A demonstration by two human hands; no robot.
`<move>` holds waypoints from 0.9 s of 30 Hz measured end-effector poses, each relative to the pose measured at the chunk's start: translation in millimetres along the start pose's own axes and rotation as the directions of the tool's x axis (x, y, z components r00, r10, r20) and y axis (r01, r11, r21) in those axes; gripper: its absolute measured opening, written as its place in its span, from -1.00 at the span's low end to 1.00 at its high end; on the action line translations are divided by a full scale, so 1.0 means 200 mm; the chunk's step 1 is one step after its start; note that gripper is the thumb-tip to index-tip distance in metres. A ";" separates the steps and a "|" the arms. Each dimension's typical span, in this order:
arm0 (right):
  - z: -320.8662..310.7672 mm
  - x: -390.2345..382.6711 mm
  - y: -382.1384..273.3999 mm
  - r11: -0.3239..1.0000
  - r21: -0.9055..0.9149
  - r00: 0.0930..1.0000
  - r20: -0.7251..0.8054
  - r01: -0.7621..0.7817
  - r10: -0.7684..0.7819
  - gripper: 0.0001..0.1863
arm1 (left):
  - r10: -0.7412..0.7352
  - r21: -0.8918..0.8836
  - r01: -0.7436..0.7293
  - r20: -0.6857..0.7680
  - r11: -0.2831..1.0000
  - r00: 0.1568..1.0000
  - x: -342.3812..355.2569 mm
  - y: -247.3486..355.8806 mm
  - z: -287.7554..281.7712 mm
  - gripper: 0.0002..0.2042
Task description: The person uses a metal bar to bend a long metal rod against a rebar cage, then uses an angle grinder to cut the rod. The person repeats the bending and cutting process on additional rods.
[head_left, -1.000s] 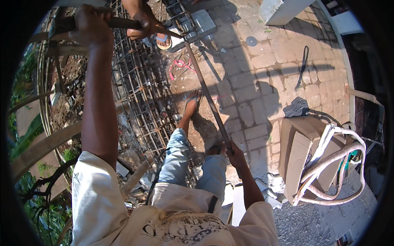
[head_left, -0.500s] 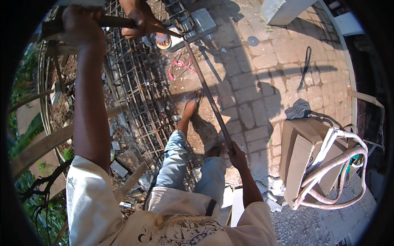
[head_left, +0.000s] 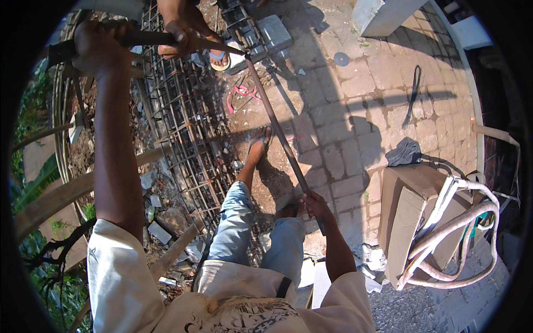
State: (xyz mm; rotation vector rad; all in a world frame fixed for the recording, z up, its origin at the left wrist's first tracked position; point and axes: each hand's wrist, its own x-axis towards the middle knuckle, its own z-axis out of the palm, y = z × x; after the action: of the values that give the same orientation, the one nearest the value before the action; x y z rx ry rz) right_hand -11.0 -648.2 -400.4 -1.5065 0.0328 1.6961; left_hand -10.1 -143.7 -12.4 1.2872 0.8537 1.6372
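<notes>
My left hand point(head_left: 102, 49), raised at the upper left, is wrapped round a thick dark bar point(head_left: 147, 38). Another person's hand point(head_left: 179, 40) grips the same bar farther along, and beyond it the bar narrows. Its thin end meets the top of a long brown metal rod point(head_left: 275, 119) beside a rebar cage; how the two join is too small to tell. My right hand point(head_left: 315, 205) is closed round the rod's lower part, and a short length of rod sticks out below the fingers. The rod slants past my sandalled foot point(head_left: 260, 139).
A long rebar cage point(head_left: 186, 130) lies left of my legs, over rubble and broken blocks. A concrete block point(head_left: 275, 32) sits by the far cage end. Pink cord point(head_left: 241, 94) lies on the ground. At right stands a cardboard box point(head_left: 408, 205) with pale hose point(head_left: 472, 216) against it.
My left hand and the dark bar have come slightly lower in the picture. My right hand has shifted up the rod, so the rod's lower end now shows below it.
</notes>
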 end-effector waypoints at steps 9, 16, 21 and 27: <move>-0.06 0.24 0.12 0.960 -0.077 0.961 -0.087 -0.268 0.262 -0.49 | 0.065 0.040 -0.065 0.008 0.997 0.998 0.02 -0.01 -0.10 -0.80; -0.12 0.08 0.00 0.928 -0.189 0.947 -0.069 -0.322 0.315 -0.68 | -0.033 -0.154 0.181 0.668 0.971 0.744 0.06 0.15 -0.21 -0.52; -0.11 -0.01 -0.08 0.898 -0.366 0.969 -0.051 -0.245 0.244 -0.46 | 0.087 -0.090 -0.044 0.552 0.995 0.829 0.13 0.21 -0.22 -0.58; -0.22 0.01 0.02 0.717 -0.693 0.997 -0.028 -0.074 0.075 -0.39 | -0.074 -0.105 0.189 0.659 0.976 0.748 0.26 0.34 -0.48 -0.44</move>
State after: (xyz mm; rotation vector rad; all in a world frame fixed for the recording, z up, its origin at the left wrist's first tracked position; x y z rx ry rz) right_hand 22.1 -672.5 -416.3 -2.0643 -0.6281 1.8793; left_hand -122.6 -123.8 46.6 1.4992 0.3494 0.9928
